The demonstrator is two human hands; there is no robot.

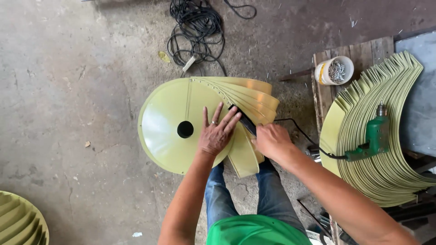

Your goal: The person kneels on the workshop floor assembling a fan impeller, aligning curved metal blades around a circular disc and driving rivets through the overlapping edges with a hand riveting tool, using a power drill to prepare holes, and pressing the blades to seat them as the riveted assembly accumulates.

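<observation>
My left hand (217, 134) lies flat with fingers spread, gripping nothing, pressing on the yellow-green disc (168, 122) just right of its round centre hole (185, 129). My right hand (271, 140) is closed around a black tool (244, 121) whose tip lies across the fanned blades (254, 102) at the disc's right edge. The disc sits on the concrete floor (68, 90) before my knees.

At the pallet's (349, 51) near-left corner stands a round white tub with a yellow band (334, 70), full of small metal fasteners. A stack of loose blades (386, 136) covers the pallet, a green drill (374, 136) lying on top. A coil of black cable (196, 29) lies beyond the disc's far edge. Left of the disc the floor has room out to another finished piece (20, 222) in the near-left corner.
</observation>
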